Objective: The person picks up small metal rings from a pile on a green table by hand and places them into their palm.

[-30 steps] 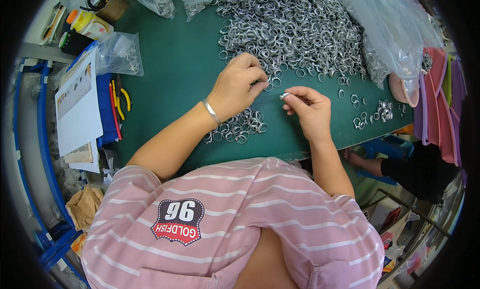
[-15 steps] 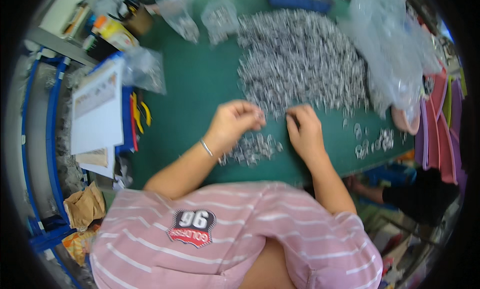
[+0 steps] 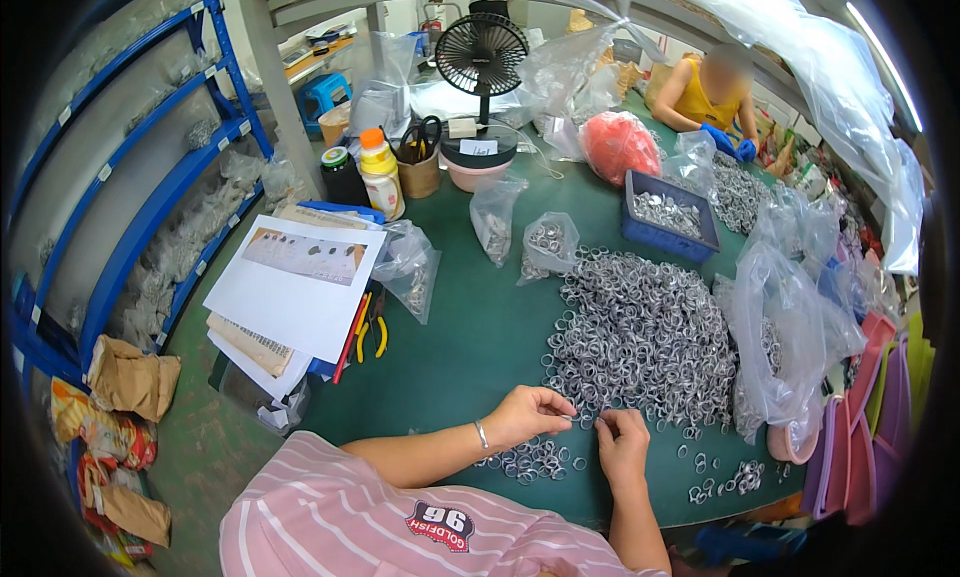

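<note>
A large heap of silvery metal rings (image 3: 640, 337) covers the middle of the green table (image 3: 450, 347). At its near edge my left hand (image 3: 527, 417) pinches a small metal ring (image 3: 567, 417) between thumb and fingertips. My right hand (image 3: 623, 443) is just right of it, its thumb and bent fingers close together beside the heap's near edge; whatever lies between them is too small to make out. A smaller group of rings (image 3: 535, 461) lies below my left hand. Several loose rings (image 3: 740, 479) are scattered to the right of my right hand.
A blue tray (image 3: 672, 239) of metal parts stands behind the heap. Clear plastic bags (image 3: 785, 327) lie at right. Papers (image 3: 290, 287) and yellow-handled pliers (image 3: 372, 334) are at left. A black fan (image 3: 482, 57) stands at the back. A blue-gloved person (image 3: 708, 97) sits across the table.
The view has tilted upward, bringing the fan, the shelves and the person across the table into sight. Both my hands stay at the heap's near edge, close together.
</note>
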A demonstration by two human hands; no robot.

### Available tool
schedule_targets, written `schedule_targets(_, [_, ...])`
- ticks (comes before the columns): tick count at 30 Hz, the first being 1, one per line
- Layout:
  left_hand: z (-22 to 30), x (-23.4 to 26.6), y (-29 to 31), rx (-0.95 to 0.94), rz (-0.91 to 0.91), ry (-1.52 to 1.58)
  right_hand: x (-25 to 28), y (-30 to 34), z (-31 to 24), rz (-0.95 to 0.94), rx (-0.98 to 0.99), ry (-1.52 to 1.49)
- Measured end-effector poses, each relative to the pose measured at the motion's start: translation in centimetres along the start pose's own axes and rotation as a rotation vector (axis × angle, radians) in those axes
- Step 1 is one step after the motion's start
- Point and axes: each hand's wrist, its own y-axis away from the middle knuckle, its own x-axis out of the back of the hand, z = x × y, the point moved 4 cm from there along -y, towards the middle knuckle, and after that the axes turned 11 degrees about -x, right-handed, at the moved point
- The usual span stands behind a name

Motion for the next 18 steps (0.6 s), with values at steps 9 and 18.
schedule_targets(9, [0.5,-0.3,0.4,0.017,0.003,-0.032,0.3,0.7,-2.9,-0.073,-0.044,-0.252])
schedule_targets(18, [-0.2,-0.8,0.4,-0.038,-0.067,-0.023,-0.6,1.6,-4.0,-0.21,-0.057,-0.381])
